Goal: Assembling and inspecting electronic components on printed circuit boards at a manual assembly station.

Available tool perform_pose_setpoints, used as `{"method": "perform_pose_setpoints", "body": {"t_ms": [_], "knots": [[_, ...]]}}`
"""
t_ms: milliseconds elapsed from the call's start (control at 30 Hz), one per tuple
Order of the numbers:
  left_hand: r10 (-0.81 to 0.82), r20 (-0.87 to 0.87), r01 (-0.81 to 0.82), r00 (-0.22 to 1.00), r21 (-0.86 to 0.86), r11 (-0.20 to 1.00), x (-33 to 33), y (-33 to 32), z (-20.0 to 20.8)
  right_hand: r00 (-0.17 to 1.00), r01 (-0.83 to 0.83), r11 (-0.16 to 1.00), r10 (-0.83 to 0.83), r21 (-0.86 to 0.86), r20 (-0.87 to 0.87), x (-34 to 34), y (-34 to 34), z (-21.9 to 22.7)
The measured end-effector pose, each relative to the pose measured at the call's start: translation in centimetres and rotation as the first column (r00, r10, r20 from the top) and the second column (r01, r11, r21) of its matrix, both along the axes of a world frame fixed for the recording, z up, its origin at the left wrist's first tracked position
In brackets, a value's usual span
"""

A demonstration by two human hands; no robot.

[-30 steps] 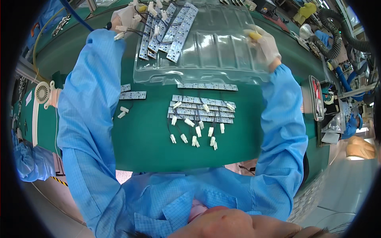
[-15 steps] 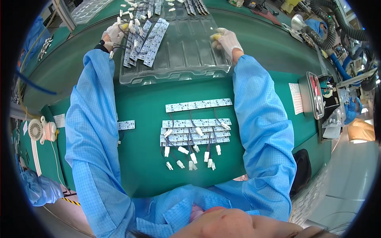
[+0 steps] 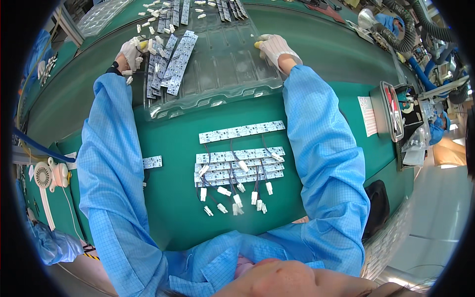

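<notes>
A clear plastic tray (image 3: 222, 64) with moulded ridges spans the space between my hands at the far side of the green mat. My left hand (image 3: 131, 53), in a pale glove with yellow fingertips, is closed on its left edge, beside white wire connectors. My right hand (image 3: 277, 48), gloved alike, grips the right edge. Several LED circuit strips (image 3: 182, 62) lie slanted in the tray's left part, their wires and connectors bunched towards my left hand. Nearer me, on the mat, a group of circuit strips (image 3: 240, 154) lies in rows, with dark leads and white plugs pointing towards me.
More strips (image 3: 173, 12) lie beyond at the far edge. A short strip end (image 3: 152, 162) shows beside my left sleeve. At right stand a metal box (image 3: 391, 111) and a printed sheet (image 3: 367, 116). A small fan (image 3: 49, 173) sits at left; flexible ducts (image 3: 403, 34) hang far right.
The tray has shifted slightly left and its near left corner has come closer to me, both hands moving with it. The strips on the mat lie in the same arrangement.
</notes>
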State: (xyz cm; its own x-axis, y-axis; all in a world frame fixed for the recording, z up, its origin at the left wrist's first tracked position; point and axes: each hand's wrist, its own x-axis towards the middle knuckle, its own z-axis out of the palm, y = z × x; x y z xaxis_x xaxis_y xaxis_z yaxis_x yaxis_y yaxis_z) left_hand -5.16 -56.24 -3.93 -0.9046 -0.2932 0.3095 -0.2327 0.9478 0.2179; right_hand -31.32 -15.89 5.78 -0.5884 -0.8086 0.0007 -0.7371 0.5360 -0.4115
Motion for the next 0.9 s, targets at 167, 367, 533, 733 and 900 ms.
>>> {"method": "perform_pose_setpoints", "body": {"t_ms": [167,367,533,733,900], "knots": [[0.052,0.056,-0.047,0.997,-0.088,0.995,-1.0,1.4,-0.6,0.997,0.071,0.989,-0.069,0.132,-0.020,0.8,1.0,0.5],[0.045,0.038,-0.026,0.998,-0.410,0.912,3.9,-2.4,0.3,0.898,-0.161,0.971,0.219,0.179,-0.381,1.7,-1.0,-0.7],[0.180,-0.155,-0.192,0.971,-0.068,0.979,5.2,1.3,1.5,0.830,-0.126,0.911,0.313,0.392,-0.462,-1.6,0.3,-0.9],[0.226,-0.091,-0.243,0.970,-0.320,0.916,11.7,-0.9,2.2,0.881,0.159,0.906,0.049,0.392,-0.471,-7.8,-2.8,2.5],[0.205,-0.180,-0.248,0.962,-0.267,0.931,8.8,1.6,4.5,0.857,0.215,0.877,0.042,0.429,-0.514,-14.7,-0.4,3.0]]}}
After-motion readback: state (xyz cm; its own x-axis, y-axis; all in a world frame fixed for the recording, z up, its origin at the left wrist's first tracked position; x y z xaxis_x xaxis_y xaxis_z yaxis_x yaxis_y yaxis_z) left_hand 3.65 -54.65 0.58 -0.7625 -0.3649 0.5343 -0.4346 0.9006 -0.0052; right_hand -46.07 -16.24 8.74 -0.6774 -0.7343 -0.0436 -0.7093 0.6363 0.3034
